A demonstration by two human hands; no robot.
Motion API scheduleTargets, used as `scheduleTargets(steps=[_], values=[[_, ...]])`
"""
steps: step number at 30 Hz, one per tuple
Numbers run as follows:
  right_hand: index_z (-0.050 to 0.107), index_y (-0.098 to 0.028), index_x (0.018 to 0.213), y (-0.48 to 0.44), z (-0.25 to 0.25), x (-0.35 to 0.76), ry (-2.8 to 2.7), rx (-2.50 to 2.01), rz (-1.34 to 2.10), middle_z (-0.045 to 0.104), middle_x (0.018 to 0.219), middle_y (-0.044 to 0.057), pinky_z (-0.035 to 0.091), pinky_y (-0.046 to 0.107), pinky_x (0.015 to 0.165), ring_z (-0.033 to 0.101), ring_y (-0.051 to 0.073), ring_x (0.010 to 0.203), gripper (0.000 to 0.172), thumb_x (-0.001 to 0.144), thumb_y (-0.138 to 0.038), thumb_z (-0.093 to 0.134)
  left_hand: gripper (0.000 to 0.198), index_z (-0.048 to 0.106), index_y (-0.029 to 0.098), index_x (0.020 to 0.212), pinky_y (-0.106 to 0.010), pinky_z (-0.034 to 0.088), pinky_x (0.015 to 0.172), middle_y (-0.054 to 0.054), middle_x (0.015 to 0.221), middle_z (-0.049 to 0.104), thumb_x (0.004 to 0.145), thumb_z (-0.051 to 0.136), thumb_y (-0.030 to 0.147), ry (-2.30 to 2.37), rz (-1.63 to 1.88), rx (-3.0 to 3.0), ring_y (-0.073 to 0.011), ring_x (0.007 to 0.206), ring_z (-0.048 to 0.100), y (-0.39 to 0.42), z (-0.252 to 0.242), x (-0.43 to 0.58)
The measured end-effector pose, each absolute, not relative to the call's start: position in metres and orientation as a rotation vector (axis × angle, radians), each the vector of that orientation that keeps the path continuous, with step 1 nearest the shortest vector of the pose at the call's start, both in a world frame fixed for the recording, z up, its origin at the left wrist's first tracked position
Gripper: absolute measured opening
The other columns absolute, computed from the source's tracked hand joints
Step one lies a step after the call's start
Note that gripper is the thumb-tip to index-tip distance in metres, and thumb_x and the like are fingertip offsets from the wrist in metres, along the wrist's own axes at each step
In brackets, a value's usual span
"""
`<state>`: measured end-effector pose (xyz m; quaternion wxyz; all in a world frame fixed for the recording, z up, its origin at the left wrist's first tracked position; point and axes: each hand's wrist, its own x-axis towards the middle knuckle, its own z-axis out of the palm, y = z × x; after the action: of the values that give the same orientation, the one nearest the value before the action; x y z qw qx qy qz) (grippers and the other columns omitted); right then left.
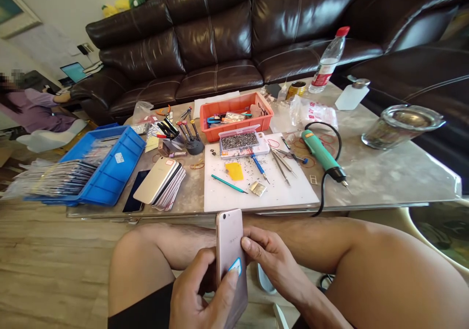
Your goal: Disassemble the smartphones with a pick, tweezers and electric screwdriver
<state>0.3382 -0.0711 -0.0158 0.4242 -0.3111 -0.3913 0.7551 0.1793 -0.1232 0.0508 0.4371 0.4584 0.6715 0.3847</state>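
At the tabletop's (395,177) left end, a blue plastic bin (110,170) holds bagged flat parts and overhangs the left edge. To its right, by the near edge, a dark phone (135,192) lies flat, partly under a fanned stack of phone housings (156,180). Behind these stands a round screwdriver holder (195,147).

The left hand (200,292) has its grip closed around the lower part of a rose-coloured phone (230,238), thumb on the blue-edged sticker. The phone is held tilted, back outward, above the lap and off the near edge. The right hand's (273,260) grip is narrow, thumb at the phone's right edge; whether it pinches cannot be told.

Beyond the phone, a white mat (216,202) reaches the near edge, bearing a clear box of screws (238,141), a yellow piece (234,171), a teal pen-shaped tool (229,184) and a blue screwdriver (259,167). An orange basket (216,134) stands near the far edge. Further right lie a green corded tool (321,152) and, near the right end, a glass ashtray (397,129).
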Motion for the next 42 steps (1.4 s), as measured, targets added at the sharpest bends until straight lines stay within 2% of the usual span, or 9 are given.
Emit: scheduleTargets(steps=[3, 5, 9, 14, 22, 28, 31, 35, 42], values=[[0.075, -0.015, 0.094, -0.072, -0.018, 0.336, -0.849, -0.786, 1.954, 0.068, 0.081, 0.002, 0.049, 0.025, 0.068, 0.06, 0.014, 0.07, 0.037, 0.094, -0.052, 0.073, 0.041, 0.072, 0.019, 0.083, -0.02, 0.045, 0.056, -0.002, 0.07, 0.067, 0.075, 0.085, 0.057, 1.547, 1.004, 0.779, -0.0143, 0.063, 0.058, -0.116, 0.059, 0.18], [0.074, -0.016, 0.095, -0.073, -0.019, 0.333, -0.721, -0.786, 1.999, 0.069, 0.08, 0.002, 0.05, 0.025, 0.068, 0.062, 0.014, 0.069, 0.036, 0.09, -0.052, 0.077, 0.043, 0.074, 0.018, 0.093, -0.023, 0.051, 0.06, -0.003, 0.076, 0.07, 0.07, 0.09, 0.052, 1.419, 1.025, 0.544, -0.0167, 0.066, 0.063, -0.11, 0.063, 0.181], [0.069, -0.017, 0.086, -0.071, -0.018, 0.327, -0.527, -0.786, 2.042, 0.067, 0.074, 0.0, 0.049, 0.026, 0.065, 0.059, 0.013, 0.064, 0.041, 0.083, -0.055, 0.083, 0.042, 0.074, 0.018, 0.104, -0.027, 0.056, 0.066, -0.006, 0.09, 0.076, 0.074, 0.089, 0.044, 1.322, 1.043, 0.387, -0.0205, 0.075, 0.071, -0.1, 0.064, 0.184], [0.068, -0.016, 0.085, -0.071, -0.018, 0.326, -0.49, -0.787, 2.048, 0.065, 0.072, -0.001, 0.048, 0.025, 0.065, 0.058, 0.012, 0.064, 0.042, 0.082, -0.055, 0.084, 0.037, 0.074, 0.017, 0.104, -0.027, 0.057, 0.067, -0.006, 0.091, 0.077, 0.079, 0.086, 0.042, 1.283, 1.026, 0.361, -0.021, 0.079, 0.073, -0.099, 0.062, 0.185], [0.068, -0.017, 0.088, -0.072, -0.019, 0.327, -0.521, -0.782, 2.014, 0.067, 0.076, 0.0, 0.05, 0.026, 0.067, 0.061, 0.013, 0.066, 0.04, 0.084, -0.054, 0.082, 0.035, 0.075, 0.018, 0.101, -0.027, 0.059, 0.07, -0.004, 0.089, 0.078, 0.078, 0.088, 0.04, 1.326, 1.046, 0.392, -0.021, 0.08, 0.074, -0.101, 0.058, 0.182], [0.064, -0.018, 0.081, -0.07, -0.014, 0.327, -0.557, -0.728, 1.975, 0.066, 0.07, -0.002, 0.05, 0.022, 0.057, 0.06, 0.011, 0.06, 0.043, 0.08, -0.055, 0.086, 0.034, 0.078, 0.017, 0.097, -0.029, 0.06, 0.073, -0.005, 0.089, 0.077, 0.076, 0.09, 0.04, 1.357, 1.058, 0.371, -0.0221, 0.085, 0.073, -0.101, 0.05, 0.18], [0.062, -0.019, 0.082, -0.069, -0.012, 0.327, -0.601, -0.725, 1.952, 0.068, 0.068, -0.003, 0.049, 0.021, 0.052, 0.059, 0.01, 0.054, 0.044, 0.08, -0.056, 0.086, 0.032, 0.077, 0.016, 0.092, -0.028, 0.059, 0.077, -0.004, 0.091, 0.076, 0.077, 0.09, 0.041, 1.339, 1.057, 0.362, -0.02, 0.088, 0.07, -0.102, 0.042, 0.179], [0.06, -0.02, 0.084, -0.069, -0.01, 0.327, -0.62, -0.713, 1.948, 0.069, 0.067, -0.003, 0.05, 0.021, 0.05, 0.06, 0.01, 0.051, 0.046, 0.078, -0.056, 0.087, 0.027, 0.075, 0.015, 0.084, -0.025, 0.056, 0.077, -0.002, 0.086, 0.071, 0.077, 0.09, 0.036, 1.276, 1.06, 0.327, -0.0148, 0.081, 0.064, -0.104, 0.034, 0.179], [0.056, -0.02, 0.082, -0.069, -0.009, 0.33, -0.631, -0.681, 1.965, 0.067, 0.062, -0.005, 0.049, 0.019, 0.047, 0.059, 0.009, 0.048, 0.044, 0.08, -0.051, 0.087, 0.031, 0.077, 0.014, 0.103, -0.028, 0.056, 0.077, -0.005, 0.093, 0.073, 0.082, 0.087, 0.034, 1.233, 0.99, 0.194, -0.0174, 0.085, 0.066, -0.11, 0.03, 0.181]])
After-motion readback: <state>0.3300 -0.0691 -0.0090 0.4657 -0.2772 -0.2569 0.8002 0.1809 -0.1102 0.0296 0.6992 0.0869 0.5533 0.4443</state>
